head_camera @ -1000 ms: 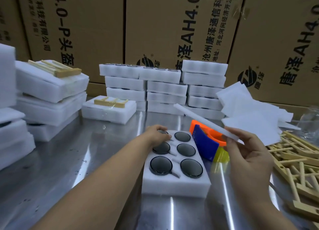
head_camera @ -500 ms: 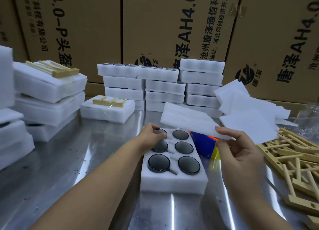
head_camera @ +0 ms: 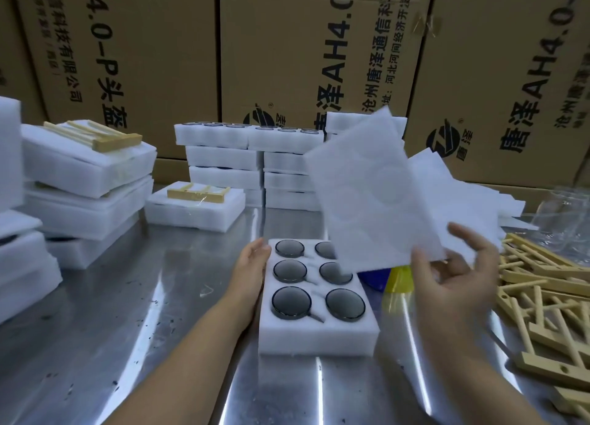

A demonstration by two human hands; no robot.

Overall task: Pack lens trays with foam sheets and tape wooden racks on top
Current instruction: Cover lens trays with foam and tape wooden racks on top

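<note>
**Desk:** Where is the tray on your feed?

**Operator:** I have the lens tray point(head_camera: 319, 335) dead centre on the steel table point(head_camera: 127, 313), lying flat. Six dark round lenses point(head_camera: 291, 301) sit in its pockets, two columns of three. The far right one is half hidden.

**Desk:** Hidden by what?

**Operator:** By the foam sheet point(head_camera: 373, 194). It is in the air above the tray's far right corner, tipped up with its broad face toward me, and only the hand touches it.

**Desk:** Which hand?

**Operator:** The right hand point(head_camera: 459, 271). I see the thumb on the front of the sheet's lower right corner and the fingers spread loosely behind it, so I read it as a light pinch. That hand is blurred, and I cannot tell how firm the hold is.

**Desk:** And the left?

**Operator:** The left hand point(head_camera: 252, 261) lies along the tray's left wall, fingers straight, tips up by the far left corner. It holds nothing.

**Desk:** Anything else close by?

**Operator:** Just right of the tray a blue and yellow plastic thing point(head_camera: 376, 279) shows below the sheet's lower edge; I cannot tell what it is. Farther right I see a loose heap of wooden racks point(head_camera: 542, 297), with a pile of spare foam sheets point(head_camera: 472, 201) behind it. At the back, white trays point(head_camera: 223, 156) are stacked against cardboard boxes point(head_camera: 287, 57). Left of those stacks sits one closed tray point(head_camera: 191, 215) with a single rack point(head_camera: 199, 194) on top.
</note>
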